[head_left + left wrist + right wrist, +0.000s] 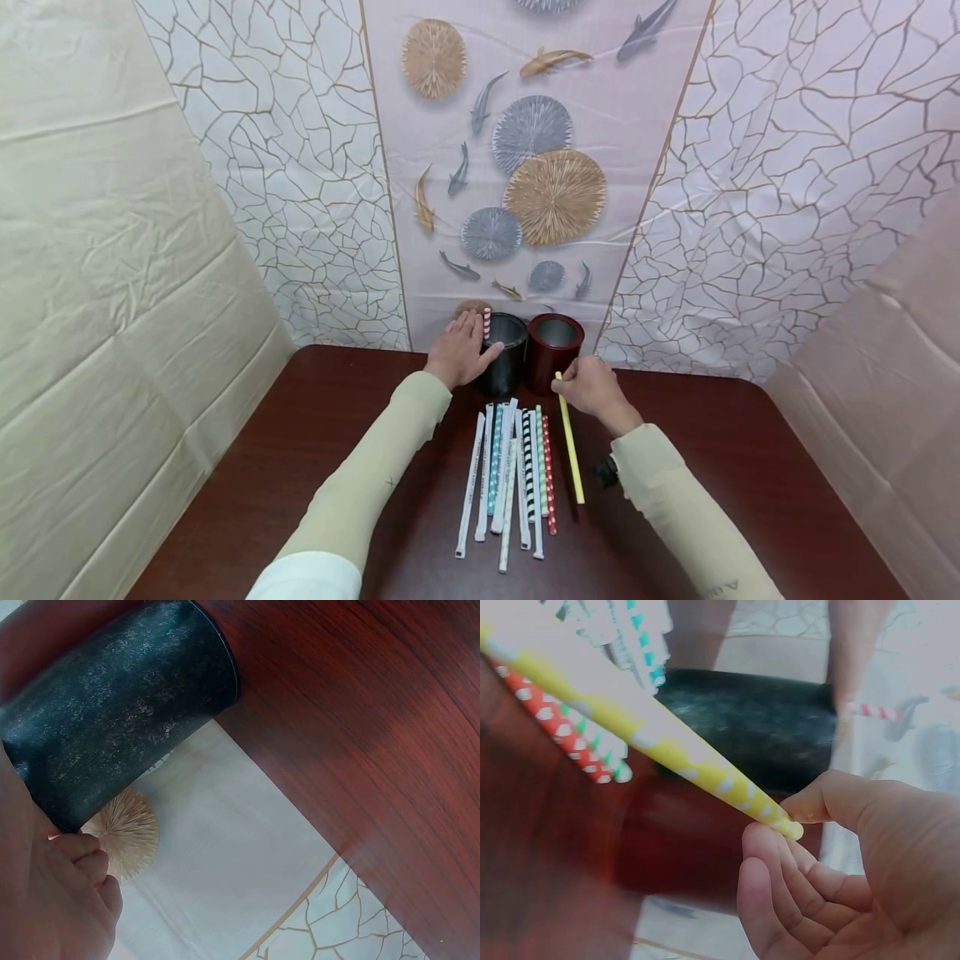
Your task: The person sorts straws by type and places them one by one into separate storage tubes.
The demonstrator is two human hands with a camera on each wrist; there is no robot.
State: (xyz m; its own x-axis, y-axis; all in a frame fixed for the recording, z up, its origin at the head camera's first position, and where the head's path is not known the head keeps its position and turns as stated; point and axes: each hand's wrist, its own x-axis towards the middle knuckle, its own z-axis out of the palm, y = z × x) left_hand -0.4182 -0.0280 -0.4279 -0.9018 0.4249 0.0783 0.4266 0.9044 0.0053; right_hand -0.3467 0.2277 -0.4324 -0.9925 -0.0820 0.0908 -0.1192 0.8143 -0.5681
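My right hand (592, 385) pinches the top end of a yellow paper straw (697, 761) with white spots between thumb and fingers; the straw slants down toward me. Just behind that hand stands a dark red cup (556, 354) with a silvery inside. Touching its left side is a black cup (504, 377). My left hand (461, 350) grips the black cup at its rim, thumb over the near edge, fingers along the far left. A red-and-white striped straw (487, 323) sticks up from the black cup beside those fingers; its lower part is hidden.
In front of the cups lies a row of patterned paper straws, with a red spotted straw (550, 475) at its right, among several white strips (470, 487) with printed lettering. Right behind the cups hangs a patterned cloth (517, 287). Beneath everything is a dark wooden table (315, 467).
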